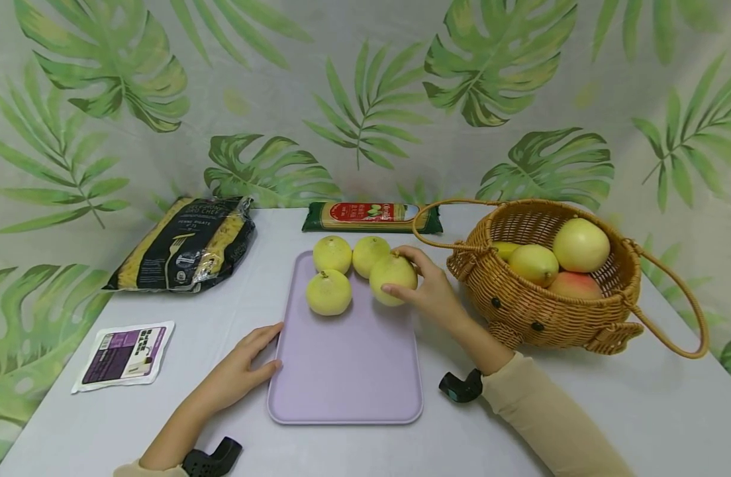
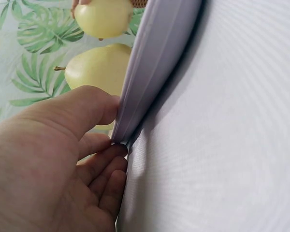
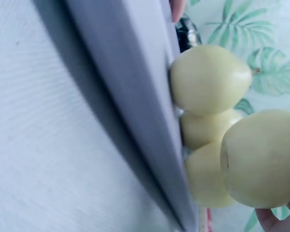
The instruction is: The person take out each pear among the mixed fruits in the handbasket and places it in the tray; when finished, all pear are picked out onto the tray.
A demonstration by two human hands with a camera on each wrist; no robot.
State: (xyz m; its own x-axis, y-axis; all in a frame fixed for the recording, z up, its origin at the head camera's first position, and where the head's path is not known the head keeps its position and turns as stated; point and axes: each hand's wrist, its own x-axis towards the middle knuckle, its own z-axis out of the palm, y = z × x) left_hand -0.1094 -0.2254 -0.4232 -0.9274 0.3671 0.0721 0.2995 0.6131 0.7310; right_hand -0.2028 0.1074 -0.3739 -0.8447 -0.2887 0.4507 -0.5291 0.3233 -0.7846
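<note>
In the head view a pale purple tray [image 1: 347, 371] lies on the table with three yellow pears on its far part: a front pear [image 1: 329, 293], a back-left pear [image 1: 332, 254] and a back-right pear [image 1: 370, 256]. My right hand [image 1: 428, 285] grips a fourth pear [image 1: 394, 281] between thumb and fingers. The right wrist view shows this pear [image 3: 262, 159] raised off the tray's surface. At the tray's left edge rests my left hand [image 1: 240, 368], thumb and fingertips against the rim [image 2: 135, 72] with the fingers loosely bent.
A wicker basket [image 1: 559, 324] with several fruits stands at the right, its handle reaching toward my right hand. Behind the tray lies a green pasta packet [image 1: 371, 217]. On the left are a black pasta bag [image 1: 183, 245] and a flat purple-and-white packet [image 1: 125, 356].
</note>
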